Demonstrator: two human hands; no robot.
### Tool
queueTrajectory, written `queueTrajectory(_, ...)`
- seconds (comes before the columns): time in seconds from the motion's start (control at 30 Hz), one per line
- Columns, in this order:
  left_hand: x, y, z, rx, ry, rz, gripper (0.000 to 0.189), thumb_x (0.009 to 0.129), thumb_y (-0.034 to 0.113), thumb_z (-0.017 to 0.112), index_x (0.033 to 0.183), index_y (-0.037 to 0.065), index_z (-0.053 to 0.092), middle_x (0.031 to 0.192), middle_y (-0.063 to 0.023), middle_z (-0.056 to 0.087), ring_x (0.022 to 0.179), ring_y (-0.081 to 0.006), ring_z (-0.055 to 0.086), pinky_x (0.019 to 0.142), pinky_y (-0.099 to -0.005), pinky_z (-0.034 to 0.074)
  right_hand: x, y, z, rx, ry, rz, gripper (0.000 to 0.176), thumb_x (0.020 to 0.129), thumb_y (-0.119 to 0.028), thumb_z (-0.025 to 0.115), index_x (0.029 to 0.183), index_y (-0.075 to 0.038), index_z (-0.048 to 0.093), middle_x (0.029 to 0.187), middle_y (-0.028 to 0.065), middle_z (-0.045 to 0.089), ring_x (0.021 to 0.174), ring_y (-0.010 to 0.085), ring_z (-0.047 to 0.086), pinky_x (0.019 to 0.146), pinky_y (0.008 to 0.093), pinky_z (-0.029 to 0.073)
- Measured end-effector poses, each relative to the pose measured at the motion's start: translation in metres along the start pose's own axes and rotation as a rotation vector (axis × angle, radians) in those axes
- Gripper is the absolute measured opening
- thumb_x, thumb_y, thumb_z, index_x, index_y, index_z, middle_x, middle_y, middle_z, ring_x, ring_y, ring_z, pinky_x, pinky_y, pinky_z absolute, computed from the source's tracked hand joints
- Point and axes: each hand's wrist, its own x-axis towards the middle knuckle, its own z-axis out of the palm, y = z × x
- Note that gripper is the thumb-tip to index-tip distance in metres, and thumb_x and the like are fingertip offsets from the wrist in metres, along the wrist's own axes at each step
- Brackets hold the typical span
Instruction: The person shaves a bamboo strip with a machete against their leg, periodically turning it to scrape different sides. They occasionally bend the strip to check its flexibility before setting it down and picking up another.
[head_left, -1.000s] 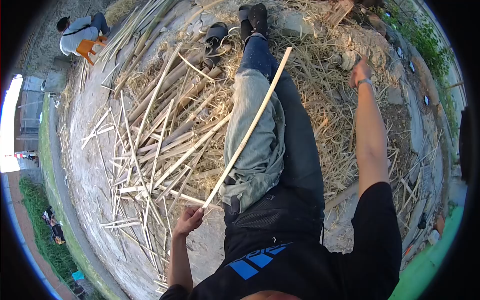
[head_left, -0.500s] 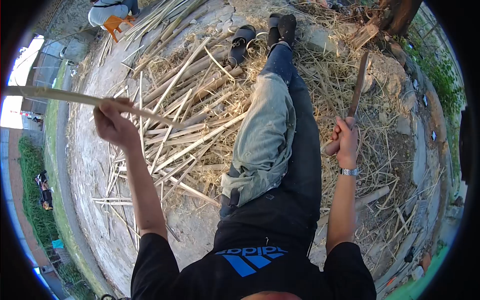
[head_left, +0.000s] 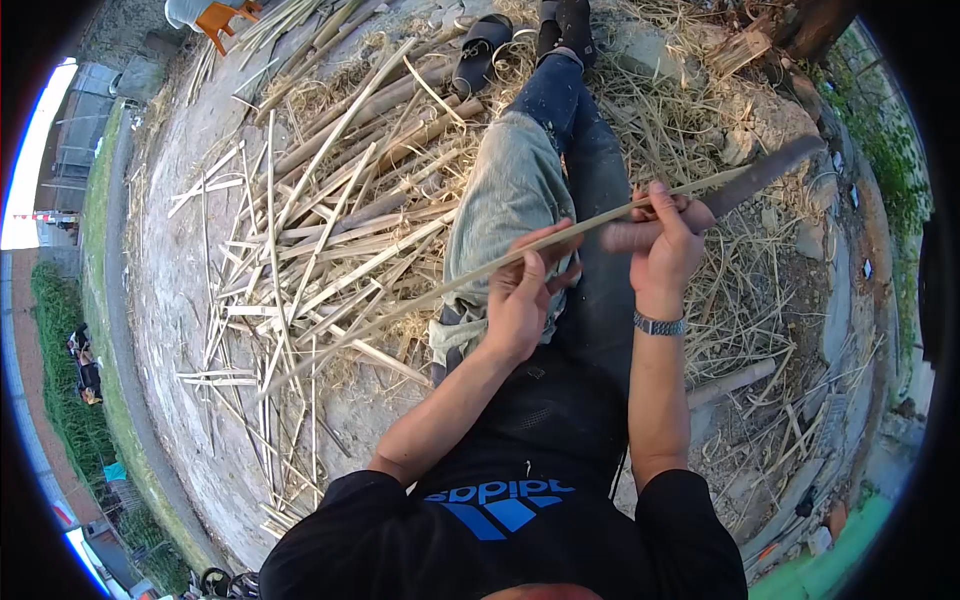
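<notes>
Bamboo strip close alongside knife

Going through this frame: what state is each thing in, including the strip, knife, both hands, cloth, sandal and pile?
bamboo strip: held across the lap, tilted.
knife: gripped, blade lying along the strip's far end.
left hand: closed on the strip.
right hand: closed on the knife handle.
cloth: draped over one leg.
sandal: off, lying near the feet.
cut bamboo: scattered on the ground.
</notes>
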Motion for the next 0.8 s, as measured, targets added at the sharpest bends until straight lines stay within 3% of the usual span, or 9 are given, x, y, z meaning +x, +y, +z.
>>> queueTrajectory(0.03,-0.013,0.009,0.001,-0.005,0.011,-0.004,0.033,0.111,0.026,0.049,0.134,0.004,0.056,0.133,-0.0178,0.067,0.124,-0.03,0.066,0.1,-0.0442,0.056,0.012,-0.001,-0.012,-0.01,0.001,0.008,0.023,0.091,-0.003,0.077,0.095,-0.006,0.054,0.09,0.0056,0.064,0.076,0.0192,0.07,0.065,0.0296,0.06)
queueTrajectory(0.1,-0.036,0.047,-0.017,0.35,-0.32,-0.555,0.035,0.109,0.026,0.054,0.136,0.003,0.057,0.131,-0.0139,0.069,0.122,-0.0263,0.066,0.098,-0.041,0.055,0.042,-0.005,-0.043,-0.068,0.073,-0.079,0.023,0.089,-0.002,0.077,0.094,-0.005,0.054,0.089,0.0066,0.064,0.075,0.0181,0.067,0.071,0.0308,0.06)
queueTrajectory(0.23,-0.031,0.123,-0.087,1.699,-0.158,0.71,0.035,0.098,0.02,0.068,0.126,0.0,0.067,0.117,-0.0151,0.074,0.107,-0.0316,0.071,0.092,-0.0436,0.055,0.09,-0.025,-0.098,-0.084,0.101,0.033,0.021,0.087,-0.001,0.077,0.092,-0.003,0.057,0.089,0.0081,0.064,0.075,0.0172,0.064,0.077,0.0309,0.059)
queueTrajectory(0.3,-0.029,0.15,-0.129,1.922,-0.116,0.429,0.032,0.094,0.023,0.072,0.116,0.0,0.071,0.103,-0.0176,0.075,0.1,-0.0351,0.071,0.09,-0.0448,0.055,0.121,-0.027,-0.117,-0.02,0.093,0.038,0.019,0.086,-0.001,0.078,0.093,0.0,0.06,0.09,0.0101,0.064,0.078,0.0175,0.064,0.077,0.0295,0.058)
queueTrajectory(0.33,-0.034,0.162,-0.157,1.919,-0.115,0.432,0.032,0.094,0.023,0.072,0.116,0.0,0.071,0.103,-0.0176,0.075,0.1,-0.0351,0.071,0.09,-0.0448,0.055,0.135,-0.03,-0.121,-0.02,0.091,0.035,0.019,0.086,-0.001,0.078,0.093,0.0,0.06,0.09,0.0101,0.064,0.078,0.0175,0.064,0.077,0.0295,0.058)
queueTrajectory(0.4,-0.059,0.177,-0.202,1.729,-0.361,-0.391,0.034,0.094,0.033,0.073,0.105,0.001,0.07,0.089,-0.015,0.074,0.092,-0.0296,0.072,0.085,-0.0405,0.056,0.154,-0.034,-0.13,-0.047,0.062,0.014,0.017,0.086,-0.001,0.077,0.095,0.003,0.063,0.093,0.0104,0.065,0.078,0.0176,0.064,0.077,0.03,0.058)
queueTrajectory(0.5,-0.078,0.19,-0.186,1.579,-0.323,-0.843,0.041,0.097,0.043,0.067,0.1,0.002,0.07,0.078,-0.008,0.069,0.076,-0.0208,0.067,0.071,-0.036,0.052,0.176,-0.041,-0.129,-0.118,0.058,0.005,0.022,0.085,-0.003,0.079,0.099,0.005,0.064,0.098,0.0128,0.067,0.085,0.019,0.068,0.079,0.0307,0.058)
queueTrajectory(0.67,-0.078,0.162,-0.173,1.209,-0.066,-0.46,0.047,0.107,0.041,0.053,0.085,0.001,0.063,0.064,0.0001,0.052,0.059,-0.0115,0.044,0.055,-0.0338,0.036,0.114,-0.043,-0.074,-0.648,0.03,-0.127,0.03,0.094,-0.021,0.079,0.101,0.004,0.062,0.101,0.0134,0.071,0.097,0.0197,0.073,0.071,0.0293,0.058)
queueTrajectory(0.8,-0.047,0.119,-0.137,1.334,-0.124,-0.376,0.046,0.11,0.038,0.048,0.085,0.002,0.062,0.065,0.0016,0.05,0.058,-0.0113,0.043,0.054,-0.033,0.035,0.021,-0.042,-0.023,-0.952,-0.332,0.011,0.029,0.097,-0.03,0.075,0.091,-0.004,0.063,0.081,0.0052,0.067,0.058,0.0127,0.061,0.054,0.0283,0.049)
